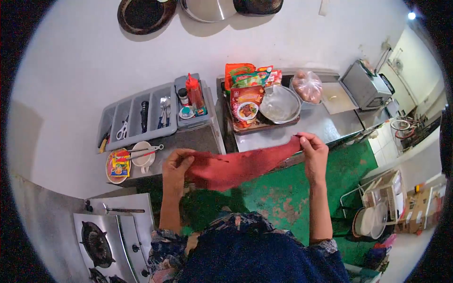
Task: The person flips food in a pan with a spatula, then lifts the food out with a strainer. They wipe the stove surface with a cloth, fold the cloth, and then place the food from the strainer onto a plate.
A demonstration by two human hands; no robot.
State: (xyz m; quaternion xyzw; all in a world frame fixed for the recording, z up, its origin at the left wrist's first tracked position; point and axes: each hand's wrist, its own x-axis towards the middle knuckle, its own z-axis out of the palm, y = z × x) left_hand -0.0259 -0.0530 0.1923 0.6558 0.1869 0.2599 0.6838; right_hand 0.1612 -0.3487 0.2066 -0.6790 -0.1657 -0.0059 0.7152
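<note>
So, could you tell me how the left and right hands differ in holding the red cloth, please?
The left hand gathers the wide, bunched end of the red cloth; the right hand pinches its narrow end. The left hand sits near the white mug; the right hand is by the edge of the steel counter. Both grip the same cloth, stretched between them.
</note>
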